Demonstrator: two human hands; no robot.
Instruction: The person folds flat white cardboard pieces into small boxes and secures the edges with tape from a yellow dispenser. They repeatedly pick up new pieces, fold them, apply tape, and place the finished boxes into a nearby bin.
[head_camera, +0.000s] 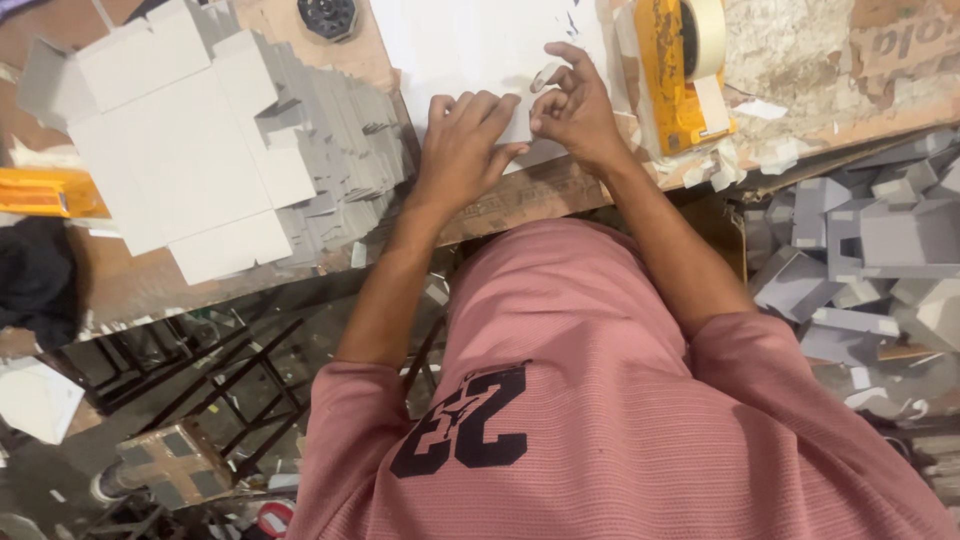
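Note:
A white card sheet (480, 50) lies flat on the wooden table (540, 190) in front of me. My left hand (462, 150) presses down on its near edge, fingers together and curled over the card. Just to the right, my right hand (575, 108) pinches a small pale strip of tape (545, 76) between thumb and fingers, above the sheet's right side. The two hands almost touch. A yellow tape dispenser (668, 80) with a cream tape roll (705, 35) stands right of my right hand.
A fanned stack of flat grey box blanks (200, 150) fills the table's left. A heap of folded grey boxes (870, 250) lies at the right, below table level. A black round object (327, 15) sits at the far edge. A black metal frame (220, 380) stands under the table.

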